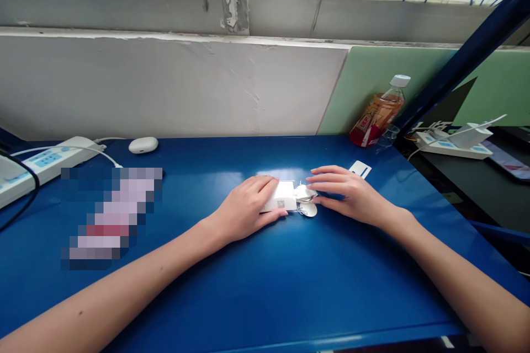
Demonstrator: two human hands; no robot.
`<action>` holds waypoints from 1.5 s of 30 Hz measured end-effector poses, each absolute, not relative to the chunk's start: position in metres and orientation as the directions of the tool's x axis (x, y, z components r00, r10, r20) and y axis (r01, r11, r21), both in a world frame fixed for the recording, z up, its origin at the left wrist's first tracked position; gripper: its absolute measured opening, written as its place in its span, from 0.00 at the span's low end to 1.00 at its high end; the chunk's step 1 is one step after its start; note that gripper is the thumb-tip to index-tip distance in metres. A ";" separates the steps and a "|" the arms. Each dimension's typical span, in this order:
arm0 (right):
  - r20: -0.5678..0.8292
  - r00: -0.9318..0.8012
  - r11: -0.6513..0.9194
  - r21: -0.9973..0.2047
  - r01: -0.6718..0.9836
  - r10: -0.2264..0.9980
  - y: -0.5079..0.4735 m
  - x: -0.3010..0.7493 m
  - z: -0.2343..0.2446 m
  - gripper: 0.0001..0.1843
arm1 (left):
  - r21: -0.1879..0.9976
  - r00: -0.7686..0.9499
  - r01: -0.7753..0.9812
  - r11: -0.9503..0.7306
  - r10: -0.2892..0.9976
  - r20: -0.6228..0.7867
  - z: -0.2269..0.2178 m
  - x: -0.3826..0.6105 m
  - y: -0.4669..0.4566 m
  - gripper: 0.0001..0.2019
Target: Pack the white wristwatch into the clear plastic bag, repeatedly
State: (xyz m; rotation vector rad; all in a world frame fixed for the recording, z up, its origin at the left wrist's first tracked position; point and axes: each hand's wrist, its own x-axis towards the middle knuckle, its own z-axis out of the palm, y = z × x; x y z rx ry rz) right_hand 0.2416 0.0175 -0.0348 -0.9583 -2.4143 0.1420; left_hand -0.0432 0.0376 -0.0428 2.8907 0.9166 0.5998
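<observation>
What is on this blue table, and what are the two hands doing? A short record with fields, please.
Surface: blue table
Left hand: grips a small white box, fingers on top
Right hand: fingers stretched out, tips touching a shiny packet at the box's end
Behind right hand: white card, flat
Back right: bottle with amber drink, white cap
Back left: white earbud case, power strip

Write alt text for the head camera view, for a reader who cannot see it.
The left hand grips a small white box on a blue table while the right hand touches clear packaging at its end. A drink bottle stands behind.
</observation>
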 end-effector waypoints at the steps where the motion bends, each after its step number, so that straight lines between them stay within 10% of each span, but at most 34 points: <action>1: 0.445 -0.600 0.739 -0.273 0.616 0.665 0.018 0.243 -0.032 0.12 | 0.171 0.745 0.546 -0.820 0.569 0.349 -0.043 -0.043 0.037 0.29; 45: 0.463 -0.503 0.662 -0.294 0.690 0.730 0.009 0.224 -0.030 0.08 | 0.187 0.724 0.563 -0.805 0.590 0.356 -0.044 -0.040 0.036 0.27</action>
